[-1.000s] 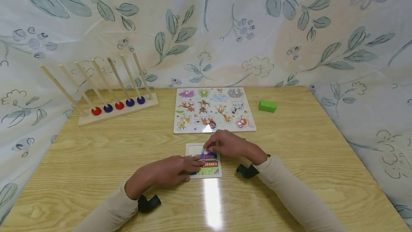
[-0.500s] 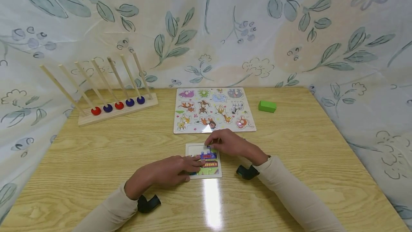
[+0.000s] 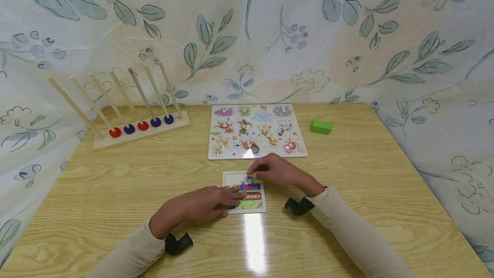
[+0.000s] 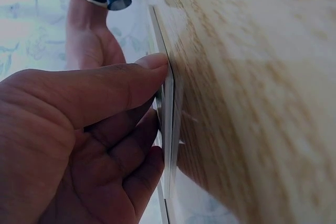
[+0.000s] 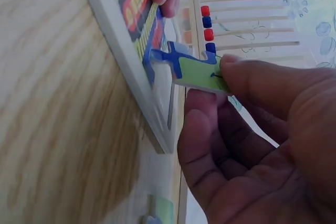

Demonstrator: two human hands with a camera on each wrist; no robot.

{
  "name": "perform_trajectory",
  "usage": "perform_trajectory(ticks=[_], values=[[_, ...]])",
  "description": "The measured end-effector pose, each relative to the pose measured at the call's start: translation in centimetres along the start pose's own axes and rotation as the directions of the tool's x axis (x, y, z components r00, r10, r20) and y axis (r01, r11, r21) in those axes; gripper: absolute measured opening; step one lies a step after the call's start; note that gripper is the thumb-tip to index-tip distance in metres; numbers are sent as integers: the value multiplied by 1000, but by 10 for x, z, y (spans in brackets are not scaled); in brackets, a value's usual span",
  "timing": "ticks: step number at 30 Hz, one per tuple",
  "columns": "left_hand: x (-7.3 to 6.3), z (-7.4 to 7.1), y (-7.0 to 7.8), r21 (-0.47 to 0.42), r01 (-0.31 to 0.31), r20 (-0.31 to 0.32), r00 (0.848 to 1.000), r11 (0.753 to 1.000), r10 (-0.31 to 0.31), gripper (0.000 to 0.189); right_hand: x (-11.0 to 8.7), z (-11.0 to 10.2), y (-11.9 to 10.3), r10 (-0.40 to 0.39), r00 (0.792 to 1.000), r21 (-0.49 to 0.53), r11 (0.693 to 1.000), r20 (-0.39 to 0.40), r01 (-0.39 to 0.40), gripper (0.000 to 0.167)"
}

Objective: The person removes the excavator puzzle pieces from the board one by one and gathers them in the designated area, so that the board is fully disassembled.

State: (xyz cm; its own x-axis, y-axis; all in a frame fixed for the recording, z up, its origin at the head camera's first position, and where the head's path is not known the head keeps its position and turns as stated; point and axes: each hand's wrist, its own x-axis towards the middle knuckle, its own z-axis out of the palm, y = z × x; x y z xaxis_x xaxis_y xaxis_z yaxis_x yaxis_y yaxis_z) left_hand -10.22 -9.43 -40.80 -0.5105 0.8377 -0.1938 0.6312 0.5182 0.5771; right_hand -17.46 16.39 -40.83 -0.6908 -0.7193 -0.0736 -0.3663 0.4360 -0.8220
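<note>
A small jigsaw puzzle [image 3: 251,192] in a white frame [image 3: 224,178] lies on the table, its lower rows filled with a colourful vehicle picture. My right hand [image 3: 277,170] pinches a green and blue puzzle piece [image 5: 197,72] between thumb and fingers. That piece is tilted over the far right part of the frame, its blue end right at the filled rows. My left hand [image 3: 200,204] rests on the left side of the puzzle, fingers spread over the pieces. In the left wrist view its thumb [image 4: 152,61] lies at the frame's near edge.
Behind the frame lies an animal peg puzzle board [image 3: 256,132]. A green block [image 3: 320,127] stands to its right. At the back left is a wooden rod stand [image 3: 143,134] with red and blue beads. Another loose piece [image 5: 161,211] lies on the table by my right hand.
My right hand has shifted slightly right and away from me, and the piece has tilted up in its fingers. My left hand has stayed in place on the puzzle.
</note>
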Motion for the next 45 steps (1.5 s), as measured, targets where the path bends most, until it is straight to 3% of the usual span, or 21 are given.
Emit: perform_trajectory(ticks=[9, 24, 38, 45], values=[[1, -1, -2, 14, -36, -12, 999, 999, 36, 43, 1, 1, 1, -25, 999, -94, 995, -22, 23, 17], [-1, 1, -2, 18, 0, -2, 1000, 1000, 0, 43, -11, -9, 4, -26, 993, -105, 994, -116, 14, 18], [0, 3, -1, 23, -44, -12, 999, 999, 44, 43, -29, -26, 11, 1, 981, -113, 993, -192, -24, 18], [-1, 3, 0, 16, -8, -5, 1000, 1000, 8, 43, -40, -36, 17, 32, 976, -122, 991, -215, -59, 18]])
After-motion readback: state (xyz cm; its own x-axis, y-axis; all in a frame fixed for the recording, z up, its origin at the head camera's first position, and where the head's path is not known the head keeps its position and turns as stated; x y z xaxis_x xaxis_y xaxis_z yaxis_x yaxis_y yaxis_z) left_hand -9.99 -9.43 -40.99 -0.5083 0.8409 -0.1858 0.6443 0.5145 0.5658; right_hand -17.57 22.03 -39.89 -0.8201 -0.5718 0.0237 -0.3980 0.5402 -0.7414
